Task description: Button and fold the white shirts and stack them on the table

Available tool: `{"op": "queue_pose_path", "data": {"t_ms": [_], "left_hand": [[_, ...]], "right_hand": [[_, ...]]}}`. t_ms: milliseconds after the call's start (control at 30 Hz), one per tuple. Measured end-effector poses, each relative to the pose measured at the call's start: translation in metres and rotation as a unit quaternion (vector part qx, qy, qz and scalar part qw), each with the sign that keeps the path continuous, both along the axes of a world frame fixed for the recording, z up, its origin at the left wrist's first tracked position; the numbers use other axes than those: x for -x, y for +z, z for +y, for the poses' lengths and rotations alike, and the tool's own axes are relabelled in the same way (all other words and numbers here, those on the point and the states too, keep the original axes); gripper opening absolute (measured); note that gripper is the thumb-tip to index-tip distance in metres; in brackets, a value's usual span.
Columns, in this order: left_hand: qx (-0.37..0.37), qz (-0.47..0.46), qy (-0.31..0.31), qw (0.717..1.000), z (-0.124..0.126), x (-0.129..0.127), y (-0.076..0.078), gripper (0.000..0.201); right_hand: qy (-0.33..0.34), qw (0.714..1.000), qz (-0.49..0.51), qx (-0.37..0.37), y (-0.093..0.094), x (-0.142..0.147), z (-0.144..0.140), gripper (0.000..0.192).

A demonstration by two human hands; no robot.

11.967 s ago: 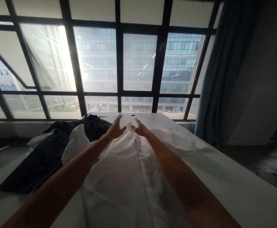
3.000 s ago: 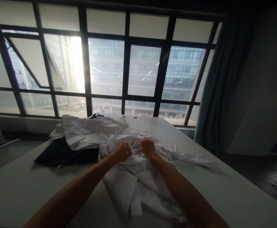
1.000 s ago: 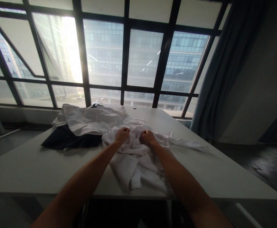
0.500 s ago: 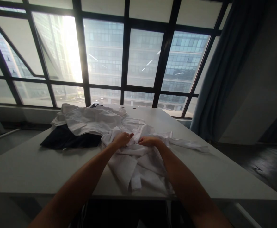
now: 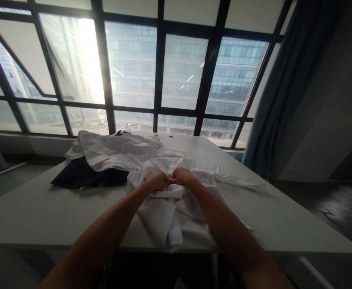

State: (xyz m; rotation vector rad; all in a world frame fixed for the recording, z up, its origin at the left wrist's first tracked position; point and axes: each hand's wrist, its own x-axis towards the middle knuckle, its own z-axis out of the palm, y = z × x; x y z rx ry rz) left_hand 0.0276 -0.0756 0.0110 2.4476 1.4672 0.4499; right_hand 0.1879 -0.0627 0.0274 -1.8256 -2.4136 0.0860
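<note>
A crumpled white shirt (image 5: 160, 212) lies on the white table (image 5: 103, 224) in front of me, one long sleeve (image 5: 239, 181) stretched out to the right. My left hand (image 5: 158, 181) is closed on the cloth near the shirt's upper part. Right beside it, my right hand (image 5: 182, 176) pinches the same area, and the fingertips of both hands meet. Whatever small detail sits between the fingers is hidden. The shirt's lower edge reaches the table's near edge.
To the left, more white garments (image 5: 112, 150) are heaped over a dark navy cloth (image 5: 88, 176). Large windows (image 5: 130, 68) stand behind the table, and a blue curtain (image 5: 272, 104) hangs at the right.
My right hand has moved slightly left and up to meet my left hand. The shirt's lower part has shifted a little, spreading further right under my right forearm.
</note>
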Motion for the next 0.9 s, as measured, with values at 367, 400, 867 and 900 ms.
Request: {"op": "queue_pose_path", "data": {"t_ms": [367,400,867,900], "left_hand": [[-0.033,-0.107,0.065,0.992,0.019,-0.008,-0.016,0.026],[-0.027,-0.125,0.056,0.990,0.022,-0.009,-0.016,0.026],[-0.056,-0.330,0.013,0.942,0.025,-0.017,-0.011,0.025],[-0.053,-0.341,0.001,0.939,0.024,-0.018,-0.009,0.025]], "right_hand": [[0.019,0.995,0.079,-0.051,-0.002,-0.006,0.010,0.017],[0.038,0.990,0.128,-0.048,-0.004,-0.008,0.012,0.017],[0.024,0.878,0.471,0.086,-0.021,-0.018,0.022,0.016],[0.013,0.896,0.438,0.066,-0.020,-0.021,0.023,0.017]]}}
